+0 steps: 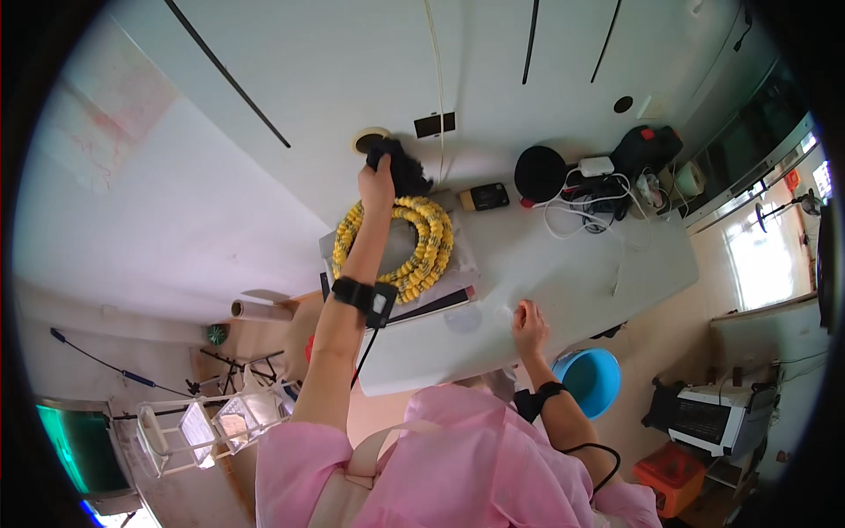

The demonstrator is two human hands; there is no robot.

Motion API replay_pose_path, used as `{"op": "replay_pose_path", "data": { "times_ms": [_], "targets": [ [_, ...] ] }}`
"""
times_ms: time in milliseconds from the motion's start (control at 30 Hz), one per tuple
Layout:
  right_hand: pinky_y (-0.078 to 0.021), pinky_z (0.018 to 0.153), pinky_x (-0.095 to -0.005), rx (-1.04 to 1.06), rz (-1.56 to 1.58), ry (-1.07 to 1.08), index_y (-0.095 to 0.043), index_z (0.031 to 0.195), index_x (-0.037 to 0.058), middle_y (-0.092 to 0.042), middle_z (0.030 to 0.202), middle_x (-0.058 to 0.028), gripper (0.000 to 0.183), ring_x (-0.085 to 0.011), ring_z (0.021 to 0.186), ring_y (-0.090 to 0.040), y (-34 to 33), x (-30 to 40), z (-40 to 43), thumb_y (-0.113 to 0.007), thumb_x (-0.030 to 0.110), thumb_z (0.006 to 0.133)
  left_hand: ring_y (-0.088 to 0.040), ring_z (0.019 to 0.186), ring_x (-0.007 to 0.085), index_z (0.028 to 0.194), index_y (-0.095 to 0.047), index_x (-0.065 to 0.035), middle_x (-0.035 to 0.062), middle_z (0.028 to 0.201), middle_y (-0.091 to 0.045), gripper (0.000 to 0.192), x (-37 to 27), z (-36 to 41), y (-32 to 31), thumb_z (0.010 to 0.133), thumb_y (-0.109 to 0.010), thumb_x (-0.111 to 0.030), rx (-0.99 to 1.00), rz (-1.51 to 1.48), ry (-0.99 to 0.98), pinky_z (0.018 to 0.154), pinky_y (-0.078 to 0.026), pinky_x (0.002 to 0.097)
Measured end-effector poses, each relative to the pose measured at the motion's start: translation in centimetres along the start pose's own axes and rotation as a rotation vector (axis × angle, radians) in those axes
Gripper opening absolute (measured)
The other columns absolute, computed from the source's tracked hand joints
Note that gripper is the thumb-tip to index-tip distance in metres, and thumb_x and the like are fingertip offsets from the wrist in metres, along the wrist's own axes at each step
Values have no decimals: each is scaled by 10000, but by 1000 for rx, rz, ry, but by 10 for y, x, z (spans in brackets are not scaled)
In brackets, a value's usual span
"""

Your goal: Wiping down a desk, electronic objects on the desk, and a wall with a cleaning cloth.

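Observation:
My left hand (376, 185) grips a dark, fuzzy bundle (410, 173), perhaps cloth, against the wall beside a round hole with a pale rim (371, 140). Under my left forearm lies a coil of yellow, knobbly rope-like material with dark bands (432, 247). The coil rests on a grey item (465, 264) at the left end of the white table (568, 277). Over the table's front part is my right hand (531, 329), its fingers curled in and nothing visible in them. A faint round patch (462, 321) shows on the tabletop to its left.
Along the wall stand a yellow-and-black box (485, 197), a black round object (540, 173), tangled white cables (574, 214) and a black case (645, 148). A blue bucket (591, 379) is on the floor at right, near an orange bin (670, 478). A white rack (211, 429) stands left.

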State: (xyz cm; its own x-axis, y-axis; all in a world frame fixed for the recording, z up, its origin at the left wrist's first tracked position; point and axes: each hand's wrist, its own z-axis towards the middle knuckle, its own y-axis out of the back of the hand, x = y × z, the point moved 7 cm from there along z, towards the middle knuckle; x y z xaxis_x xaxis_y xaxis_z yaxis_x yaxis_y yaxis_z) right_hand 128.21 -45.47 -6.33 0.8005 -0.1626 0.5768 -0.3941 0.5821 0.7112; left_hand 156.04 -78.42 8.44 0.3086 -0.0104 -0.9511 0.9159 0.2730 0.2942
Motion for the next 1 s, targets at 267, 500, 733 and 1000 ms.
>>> {"op": "replay_pose_path", "data": {
  "times_ms": [267, 500, 733, 1000],
  "targets": [
    [-480, 614, -405, 49, 67, -27, -589, 966, 127, -640, 822, -87, 100, -317, 704, -622, -7, -7, 3, -592, 100, 869, -604, 1064, 443, 1056, -642, 114, 328, 1071, -638, 589, 53, -10, -5, 854, -627, -440, -44, 248, 196, 905, -460, 473],
    [-486, 614, -442, 14, 89, -37, -587, 950, 126, -644, 836, -95, 105, -339, 710, -627, 1, -1, 4, -607, 93, 852, -656, 908, 418, 1019, -676, 38, 254, 948, -689, 458, 16, -18, 35, 885, -616, -395, -281, 19, 136, 791, -487, 472],
    [-485, 620, -434, 51, 97, 33, -576, 943, 121, -627, 834, -87, 107, -332, 710, -614, -5, 5, 4, -602, 77, 850, -632, 1004, 443, 990, -652, 52, 290, 1002, -664, 506, 2, -33, -65, 859, -611, -435, -150, 86, 181, 866, -486, 499],
    [-486, 633, -441, 60, 60, 2, -571, 954, 118, -627, 847, -88, 103, -339, 730, -617, -3, 2, 2, -600, 87, 860, -626, 1038, 424, 1058, -652, 51, 276, 1056, -663, 552, 30, -16, 4, 861, -638, -465, -210, 117, 242, 888, -472, 476]
  ]
}}
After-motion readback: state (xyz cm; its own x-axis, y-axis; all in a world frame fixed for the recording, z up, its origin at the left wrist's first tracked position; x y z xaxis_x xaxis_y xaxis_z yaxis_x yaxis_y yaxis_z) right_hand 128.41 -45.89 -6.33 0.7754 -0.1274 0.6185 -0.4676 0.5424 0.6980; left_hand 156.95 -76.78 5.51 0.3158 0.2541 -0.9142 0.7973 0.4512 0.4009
